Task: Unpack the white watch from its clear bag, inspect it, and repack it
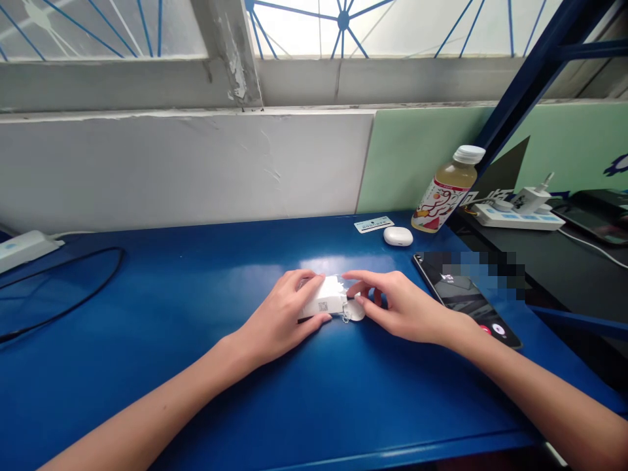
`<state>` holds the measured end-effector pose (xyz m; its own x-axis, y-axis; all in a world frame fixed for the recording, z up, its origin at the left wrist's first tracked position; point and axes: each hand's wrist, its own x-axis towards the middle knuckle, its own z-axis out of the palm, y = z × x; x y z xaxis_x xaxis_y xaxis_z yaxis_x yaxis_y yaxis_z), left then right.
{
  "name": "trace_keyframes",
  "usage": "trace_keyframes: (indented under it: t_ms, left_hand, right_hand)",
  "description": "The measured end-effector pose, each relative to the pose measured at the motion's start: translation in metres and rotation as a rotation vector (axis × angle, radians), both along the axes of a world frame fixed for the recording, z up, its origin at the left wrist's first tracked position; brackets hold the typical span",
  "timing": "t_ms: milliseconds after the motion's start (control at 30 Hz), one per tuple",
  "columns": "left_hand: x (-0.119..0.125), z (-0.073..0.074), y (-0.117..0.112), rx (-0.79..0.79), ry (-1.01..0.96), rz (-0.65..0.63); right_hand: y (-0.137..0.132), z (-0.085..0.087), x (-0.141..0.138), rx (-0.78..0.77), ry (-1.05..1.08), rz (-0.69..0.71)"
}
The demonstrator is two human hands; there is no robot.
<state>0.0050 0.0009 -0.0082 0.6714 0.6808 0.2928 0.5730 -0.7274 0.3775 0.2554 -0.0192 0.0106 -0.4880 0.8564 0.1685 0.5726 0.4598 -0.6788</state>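
A small white box (324, 297) with a square printed code lies on the blue table, and clear plastic film shows around its right end. My left hand (287, 307) is closed around the box's left part, thumb along the near side and fingers over the top. At the right end, my right hand (392, 301) has its fingers bent and its thumb close to the middle finger. Whatever lies between those fingertips is too small to make out. A flat, white rounded piece (356, 310) sits beside the box, under the right thumb.
Right of my hands lies a black phone (461, 294) with its screen lit. Behind are a white earbud case (398, 236), a printed card (374, 224) and a drink bottle (444, 193). A black cable (105, 281) and white power strip (29, 250) are at left.
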Motion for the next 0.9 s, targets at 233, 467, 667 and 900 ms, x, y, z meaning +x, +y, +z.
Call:
trace_keyframes:
  t_ms: [233, 467, 667, 900]
  left_hand:
    - [-0.0010, -0.0054, 0.0013, 0.020, 0.024, -0.008]
    - [-0.0011, -0.0091, 0.0024, 0.045, 0.067, -0.016]
    - [-0.0012, -0.0084, 0.0022, 0.055, 0.098, -0.032]
    - [0.0009, -0.0045, 0.0025, 0.035, 0.225, -0.048]
  right_hand:
    - [-0.0012, -0.0010, 0.0019, -0.167, 0.077, -0.020]
    - [0.0003, 0.0019, 0.0017, -0.148, 0.023, -0.056]
    - [-0.0040, 0.0013, -0.0024, -0.232, 0.123, -0.043]
    - [-0.0044, 0.0005, -0.0043, -0.261, 0.134, -0.016]
